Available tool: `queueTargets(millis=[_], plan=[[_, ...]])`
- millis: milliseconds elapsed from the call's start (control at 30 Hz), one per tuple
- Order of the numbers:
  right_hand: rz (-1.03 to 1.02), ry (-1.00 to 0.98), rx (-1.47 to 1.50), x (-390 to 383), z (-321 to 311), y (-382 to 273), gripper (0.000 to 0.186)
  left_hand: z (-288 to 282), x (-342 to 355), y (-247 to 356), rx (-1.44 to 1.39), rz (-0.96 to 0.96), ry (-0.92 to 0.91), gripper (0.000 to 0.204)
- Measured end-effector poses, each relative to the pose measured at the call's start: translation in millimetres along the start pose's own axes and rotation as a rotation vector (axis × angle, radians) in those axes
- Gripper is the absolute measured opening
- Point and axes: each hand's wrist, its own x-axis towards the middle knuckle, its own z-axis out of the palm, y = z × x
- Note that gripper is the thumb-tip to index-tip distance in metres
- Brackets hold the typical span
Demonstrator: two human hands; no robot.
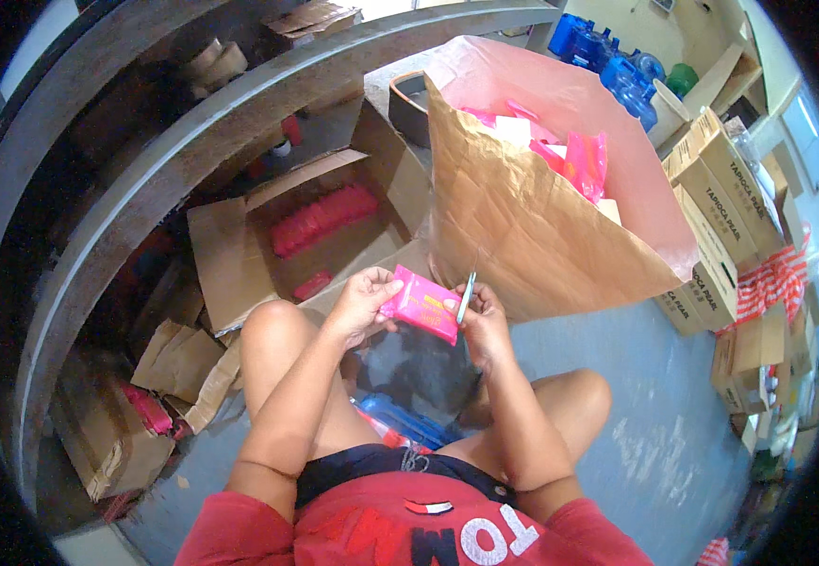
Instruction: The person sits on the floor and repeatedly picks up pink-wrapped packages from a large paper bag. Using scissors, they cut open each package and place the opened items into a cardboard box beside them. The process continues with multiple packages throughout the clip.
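My left hand pinches a bright pink plastic packet at its left end, in front of my lap. The packet is held out roughly level, its printed face up. In my right hand is a slim, pale tool that looks like scissors, its tip pointing up and away. It lies right against the packet's right edge; whether the blades are around that edge I cannot tell. Beyond my hands stands a big brown paper sack, its mouth wide, with several pink packets inside.
At the left, an open cardboard box holds rows of pink packets. A metal beam arches over it. Torn cardboard lies lower left. Stacked cartons line the right, with blue water jugs behind the sack.
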Motion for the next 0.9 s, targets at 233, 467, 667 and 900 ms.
queueTargets(millis=[233,467,667,900], plan=[[-0.087,0.044,-0.016,-4,-1,4,0.036,-9,-7,-11,-0.181,-0.065,-0.131,0.014],[-0.163,-0.229,-0.395,-18,7,-2,0.047,-6,4,-9,0.013,0.403,0.122,0.011],[-0.259,-0.261,-0.876,-30,-25,-47,0.045,-3,-5,-2,0.667,0.592,0.123,0.009],[-0.079,-0.342,-1.069,-40,-50,-67,0.05,-9,-9,-8,0.623,0.385,-0.088,0.009]])
